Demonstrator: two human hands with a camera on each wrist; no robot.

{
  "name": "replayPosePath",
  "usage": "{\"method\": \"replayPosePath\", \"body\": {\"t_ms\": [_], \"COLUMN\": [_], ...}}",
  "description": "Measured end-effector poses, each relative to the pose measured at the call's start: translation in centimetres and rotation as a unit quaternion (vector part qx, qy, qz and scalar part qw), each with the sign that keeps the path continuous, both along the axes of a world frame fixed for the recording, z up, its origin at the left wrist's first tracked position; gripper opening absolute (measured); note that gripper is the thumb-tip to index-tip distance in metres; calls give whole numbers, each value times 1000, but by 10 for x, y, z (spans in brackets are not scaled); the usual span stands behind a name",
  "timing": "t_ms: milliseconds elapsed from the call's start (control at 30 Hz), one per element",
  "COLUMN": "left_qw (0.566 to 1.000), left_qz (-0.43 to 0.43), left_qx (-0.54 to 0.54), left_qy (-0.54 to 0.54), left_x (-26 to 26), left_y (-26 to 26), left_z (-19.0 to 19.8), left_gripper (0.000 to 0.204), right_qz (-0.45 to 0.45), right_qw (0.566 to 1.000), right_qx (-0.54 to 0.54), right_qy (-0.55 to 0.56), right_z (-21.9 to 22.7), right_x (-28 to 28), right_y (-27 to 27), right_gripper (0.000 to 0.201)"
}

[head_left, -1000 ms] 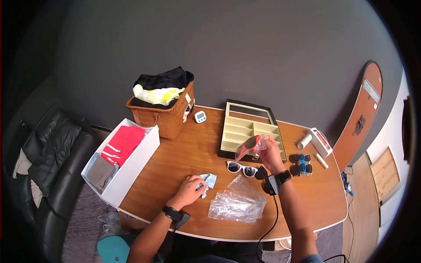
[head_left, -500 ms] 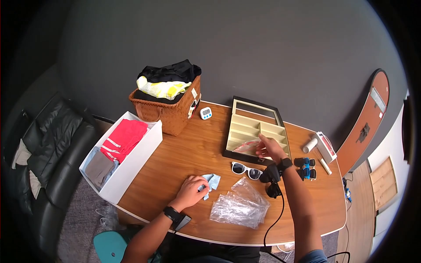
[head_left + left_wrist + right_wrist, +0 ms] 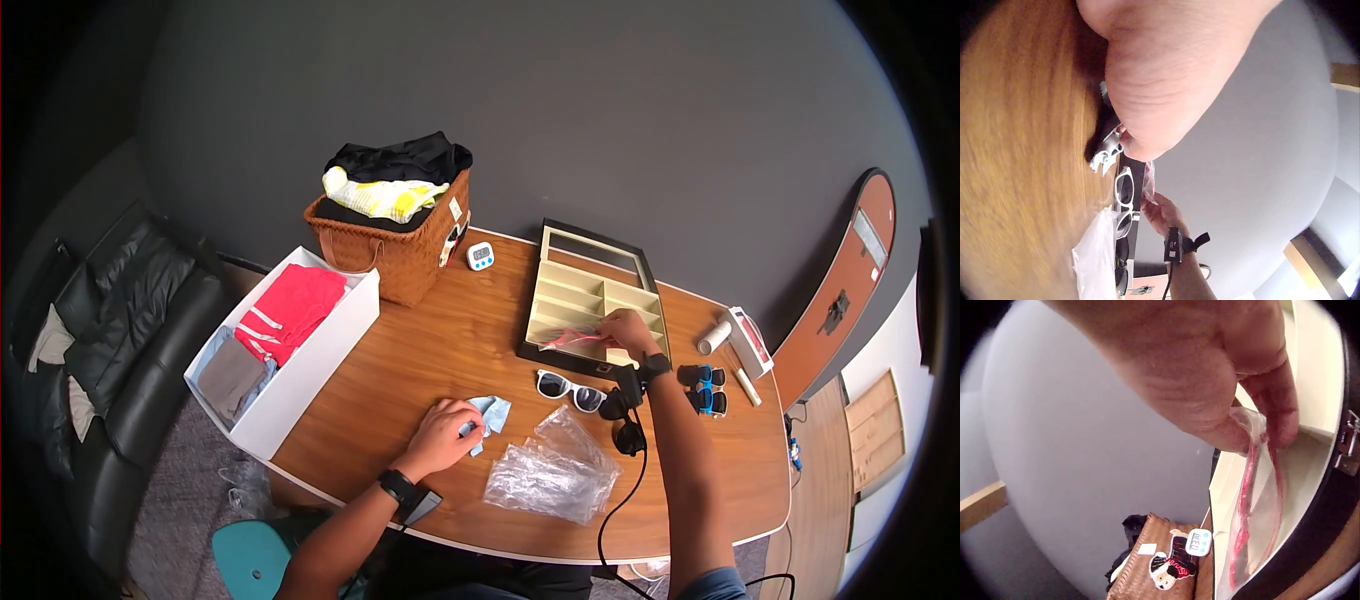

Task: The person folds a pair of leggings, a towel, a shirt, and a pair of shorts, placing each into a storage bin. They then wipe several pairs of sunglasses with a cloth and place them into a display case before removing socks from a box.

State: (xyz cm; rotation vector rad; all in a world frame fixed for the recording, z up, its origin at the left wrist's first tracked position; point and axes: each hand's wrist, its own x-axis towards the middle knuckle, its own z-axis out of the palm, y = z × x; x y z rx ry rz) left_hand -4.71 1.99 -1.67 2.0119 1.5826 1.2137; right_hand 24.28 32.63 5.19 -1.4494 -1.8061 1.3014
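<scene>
My right hand [image 3: 628,332] pinches one end of red-framed sunglasses [image 3: 1244,512] inside a clear plastic sleeve. They lie low in the front row of a black display case [image 3: 568,291] with cream compartments and a raised lid. On the wood table my left hand [image 3: 440,436] rests with its fingers curled on a light blue cloth [image 3: 493,412], part of which sticks out to the right. White-framed sunglasses [image 3: 571,391] sit just in front of the case. Crumpled clear plastic sleeves [image 3: 550,482] lie between my forearms.
Blue sunglasses [image 3: 712,402] and a white roll [image 3: 714,338] are at the right. To the left stand a white box [image 3: 320,362] of folded clothes and a wicker basket [image 3: 405,265] of clothing. A small timer [image 3: 480,256] is beside the basket. A cable [image 3: 605,520] trails from my right wrist.
My right hand has carried the sleeved red sunglasses forward and down into the front of the case. The left hand has stayed on the cloth. The head view has shifted slightly.
</scene>
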Motion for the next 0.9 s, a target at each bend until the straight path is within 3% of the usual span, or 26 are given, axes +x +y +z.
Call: {"method": "replayPosePath", "body": {"t_ms": [200,267,333,400,667,733,900], "left_qw": [1000,1000,1000,1000,1000,1000,1000], "left_qz": [1,2,0,0,4,2,3], "left_qx": [-6,-10,-5,-4,-6,-4,1], "left_qy": [8,12,11,11,12,8,4], "left_x": [0,0,0,-1,0,0,0], "left_y": [0,0,0,0,0,0,2], "left_z": [-1,0,-1,0,-1,-1,-3], "left_gripper": [7,7,7,7,6,7,6], "right_qz": [-14,14,51,86,137,201,181], "right_qw": [986,979,974,936,868,864,845], "right_qx": [41,187,220,310,375,249,347], "right_qy": [162,75,34,-143,-296,-389,-365], "right_z": [-12,-22,-14,5,5,18,-4], "right_x": [4,2,-1,-10,-24,-29,-37], "right_y": [-39,-45,-55,-64,-54,-47,-40], "right_gripper": [15,20,28,38,30,20,19]}}
